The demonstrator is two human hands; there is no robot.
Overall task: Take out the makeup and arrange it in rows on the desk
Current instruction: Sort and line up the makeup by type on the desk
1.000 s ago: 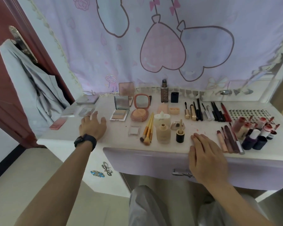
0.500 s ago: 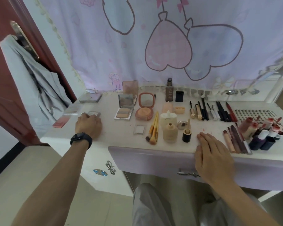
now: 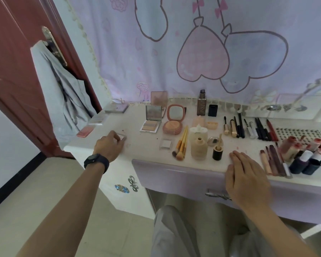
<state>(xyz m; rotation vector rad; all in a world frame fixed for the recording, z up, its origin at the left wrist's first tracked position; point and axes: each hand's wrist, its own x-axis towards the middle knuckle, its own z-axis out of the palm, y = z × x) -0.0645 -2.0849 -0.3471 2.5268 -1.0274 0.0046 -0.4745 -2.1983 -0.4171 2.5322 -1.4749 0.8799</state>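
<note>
Makeup lies in rows on the white desk [image 3: 141, 143]: open palettes [image 3: 150, 125], a round blush compact [image 3: 172, 127], brushes [image 3: 181, 145], foundation bottles [image 3: 199, 149], pencils and mascaras [image 3: 248, 128], lip tubes [image 3: 304, 154]. My left hand [image 3: 108, 145], with a black watch on the wrist, has its fingers curled round a small clear compact [image 3: 121, 137] at the desk's left part. My right hand [image 3: 246, 175] rests flat with straight fingers on the desk's front edge, above the drawer.
A lilac drawer [image 3: 183, 179] with a metal handle sits under the desk front. A red door [image 3: 17, 71] with a grey garment hanging on it stands at left. A printed curtain [image 3: 193, 43] hangs behind. Three more compacts lie along the desk's left edge.
My left hand, flat on the desk a second ago, has curled over the small clear compact and closed on it. My right hand has stayed in place.
</note>
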